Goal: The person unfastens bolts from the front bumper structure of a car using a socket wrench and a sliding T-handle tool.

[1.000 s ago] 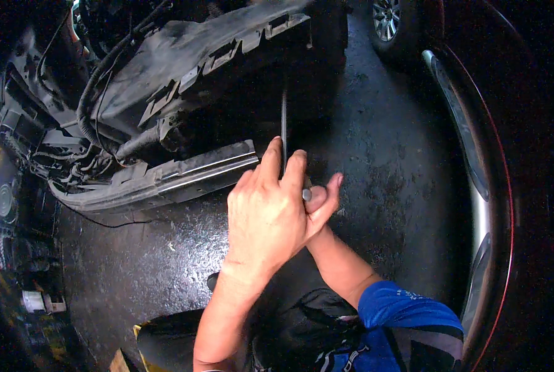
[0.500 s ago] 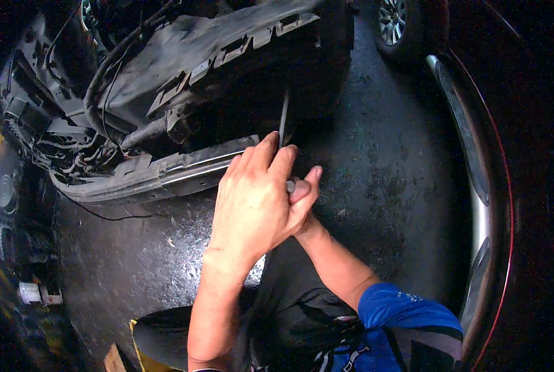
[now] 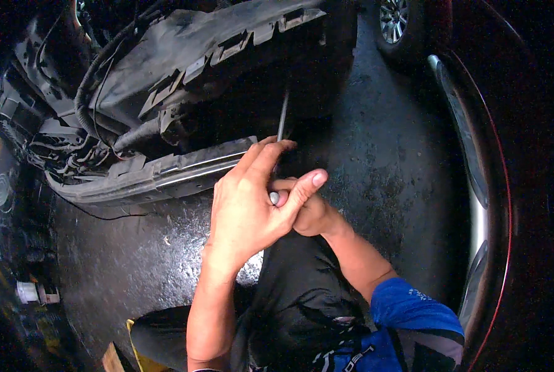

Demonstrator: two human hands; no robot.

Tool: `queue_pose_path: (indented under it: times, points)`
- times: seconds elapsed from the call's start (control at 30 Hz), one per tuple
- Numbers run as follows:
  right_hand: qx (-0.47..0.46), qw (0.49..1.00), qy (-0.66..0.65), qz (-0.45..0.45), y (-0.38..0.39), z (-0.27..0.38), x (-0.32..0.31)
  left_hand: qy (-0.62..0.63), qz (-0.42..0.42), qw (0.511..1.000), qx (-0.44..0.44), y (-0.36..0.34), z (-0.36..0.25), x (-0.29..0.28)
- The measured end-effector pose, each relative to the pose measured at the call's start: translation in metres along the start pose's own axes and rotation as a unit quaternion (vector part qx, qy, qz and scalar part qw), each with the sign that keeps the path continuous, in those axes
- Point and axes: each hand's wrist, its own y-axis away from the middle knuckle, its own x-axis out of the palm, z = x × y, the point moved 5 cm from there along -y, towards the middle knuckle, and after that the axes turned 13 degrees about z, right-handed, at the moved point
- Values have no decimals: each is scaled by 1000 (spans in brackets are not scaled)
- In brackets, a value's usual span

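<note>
A thin metal rod [image 3: 283, 115] slants up from my hands into the dark space beside the car's stripped front end. My left hand [image 3: 243, 195] lies over the rod with its fingers curled across it and its thumb sticking out to the right. Behind it, my right hand [image 3: 314, 214] is closed in a fist around the rod's near part. The rod's rounded grey end shows between the two hands, with a fingertip against it. Most of my right fingers are hidden by the left hand. What the far tip touches is lost in the dark.
A bare bumper beam [image 3: 184, 170] crosses left of my hands, below a grey plastic panel [image 3: 184, 49] with slots. Hoses and wiring hang at the left. Another dark vehicle's curved side [image 3: 478, 217] and a wheel [image 3: 393, 22] stand right. A white container [image 3: 29, 291] is far left.
The rod's near end has shifted down and left. My right fist has come lower and a little right, and my left thumb now stretches out over it.
</note>
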Motion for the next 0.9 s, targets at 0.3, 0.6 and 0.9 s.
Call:
queue_pose_path:
  times: [0.3, 0.6, 0.9]
  points:
    - [-59, 994, 96, 6, -2, 19, -3, 184, -57, 978, -74, 6, 12, 21]
    - [-97, 988, 118, 21, 0, 30, -6, 222, -75, 968, -90, 7, 6, 21]
    - [-103, 987, 119, 40, -4, 22, -12, 259, 117, 956, -70, 1, 11, 11]
